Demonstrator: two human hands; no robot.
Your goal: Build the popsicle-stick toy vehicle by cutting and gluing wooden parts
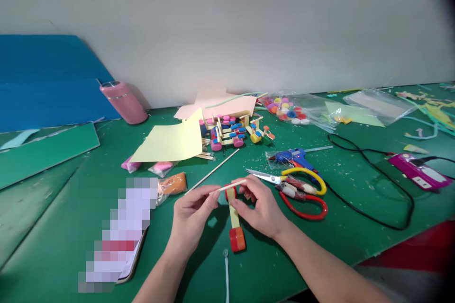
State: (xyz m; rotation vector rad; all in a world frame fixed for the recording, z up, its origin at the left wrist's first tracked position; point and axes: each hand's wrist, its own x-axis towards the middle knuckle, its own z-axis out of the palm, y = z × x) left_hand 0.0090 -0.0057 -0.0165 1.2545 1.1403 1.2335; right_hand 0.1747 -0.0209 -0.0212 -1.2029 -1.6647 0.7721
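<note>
My left hand [194,213] pinches one end of a short thin wooden stick [232,185] between thumb and fingers. My right hand [261,203] is closed around a small toy car [234,218], its thumb on the flat pale craft stick that forms the body. The car has red and orange bottle-cap wheels at both ends. The thin stick lies across the far wheels, its right end against my right fingers. A longer thin stick [213,171] lies on the table just beyond my left hand.
Right of my hands lie scissors [302,187], a blue glue gun [293,156] and a purple power strip [419,170] with a black cord. Finished-looking toy cars [227,132], yellow paper [168,143] and a bag of caps [287,110] sit behind. A phone [121,241] lies left; a pink tumbler [124,103] stands farther back.
</note>
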